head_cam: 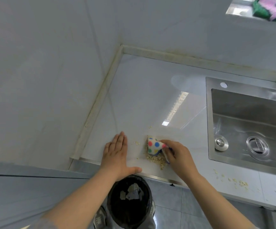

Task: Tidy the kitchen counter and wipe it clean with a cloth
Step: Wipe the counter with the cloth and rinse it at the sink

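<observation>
Black waste bin (127, 215), on the floor below the counter's near edge, between the two forearms; pale scraps (131, 193) lie inside it. Grey shoe (99, 218), just left of the bin, partly hidden. Left hand (117, 152): laid flat on the counter (142, 96) at its near edge, fingers straight and pressed together, thumb spread out to the right along the edge; it holds nothing. Right hand (176, 156): fingers curled round a bunched cloth (155, 145), gripping it from the right and pressing it onto the counter. Cloth: white with red, blue, green and yellow dots and a blue border, just right of the left hand but apart from it. Pile of oat-like flakes (157, 158): gathered against the near and left sides of the cloth, close to the counter's edge; a few loose flakes lie between the cloth and the left hand. Second scatter of flakes (238, 181): on the counter's near edge further right, in front of the sink. Steel sink (208, 113): set into the counter on the right, with a round drain (257, 146) and a round metal cap (221, 142) in its basin. Yellowed sealing strip (101, 104): runs where the counter meets the left and far walls. Green and pink fabric (272, 9): far right, on a metal shelf, blurred.
</observation>
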Demonstrator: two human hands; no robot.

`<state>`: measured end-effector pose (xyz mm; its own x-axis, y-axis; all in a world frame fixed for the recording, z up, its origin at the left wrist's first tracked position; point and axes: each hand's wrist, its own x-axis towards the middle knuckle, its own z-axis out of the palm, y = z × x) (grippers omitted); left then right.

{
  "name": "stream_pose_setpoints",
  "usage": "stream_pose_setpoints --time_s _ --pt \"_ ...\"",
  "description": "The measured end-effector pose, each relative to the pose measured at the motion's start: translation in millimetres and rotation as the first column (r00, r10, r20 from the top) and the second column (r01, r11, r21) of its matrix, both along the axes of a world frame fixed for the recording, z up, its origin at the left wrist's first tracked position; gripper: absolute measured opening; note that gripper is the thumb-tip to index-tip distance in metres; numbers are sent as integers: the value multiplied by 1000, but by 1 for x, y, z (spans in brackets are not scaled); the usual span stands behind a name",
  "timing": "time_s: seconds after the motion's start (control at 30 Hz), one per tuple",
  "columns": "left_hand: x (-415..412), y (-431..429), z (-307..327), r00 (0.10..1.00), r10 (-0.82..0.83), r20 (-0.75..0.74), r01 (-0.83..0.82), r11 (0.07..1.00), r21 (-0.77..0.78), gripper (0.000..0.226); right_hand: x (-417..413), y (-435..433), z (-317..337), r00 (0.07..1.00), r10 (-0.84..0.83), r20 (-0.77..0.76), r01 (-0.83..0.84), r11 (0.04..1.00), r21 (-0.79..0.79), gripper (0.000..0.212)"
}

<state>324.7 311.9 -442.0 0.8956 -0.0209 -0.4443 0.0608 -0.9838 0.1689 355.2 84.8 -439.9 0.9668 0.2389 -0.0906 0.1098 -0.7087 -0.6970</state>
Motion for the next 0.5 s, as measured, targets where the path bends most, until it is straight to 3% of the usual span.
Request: stream_pose_setpoints --time_s 0.2,0.37,0.5 --pt "0 4 0 999 -12 31 13 1000 -15 132 41 12 27 993 -98 67 90 990 110 25" --pt "-6 5 -4 998 48 32 -46 997 -69 136 89 43 14 995 90 43 -90 996 -2 27" --pt "-6 5 -5 999 47 12 -46 997 -62 134 78 51 4 987 161 -8 -161 985 -56 26"
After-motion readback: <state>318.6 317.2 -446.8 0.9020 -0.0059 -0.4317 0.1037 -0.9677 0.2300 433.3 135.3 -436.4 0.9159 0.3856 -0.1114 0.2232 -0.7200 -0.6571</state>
